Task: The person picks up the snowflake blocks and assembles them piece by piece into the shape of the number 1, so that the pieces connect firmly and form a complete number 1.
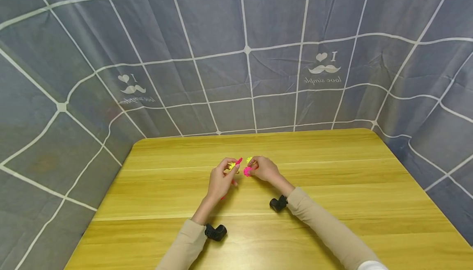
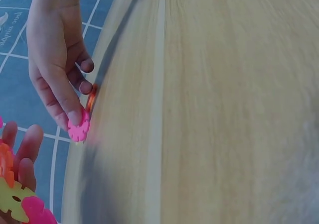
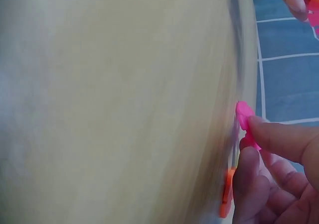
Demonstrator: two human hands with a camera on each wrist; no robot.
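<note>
My left hand grips a cluster of notched plastic discs. In the left wrist view an orange disc, a yellow disc and a pink disc show in it, interlocked. To its right, my right hand pinches a pink notched disc between thumb and fingers. Close by that disc are an orange disc and a yellow disc; whether they are joined to it I cannot tell. A small gap separates the two hands. Fingers hide part of both groups.
Both hands are over a wooden table. Black wrist cameras sit at both forearms. A grey curtain with white lines hangs behind the table and along its sides. A reddish piece shows beside the left wrist.
</note>
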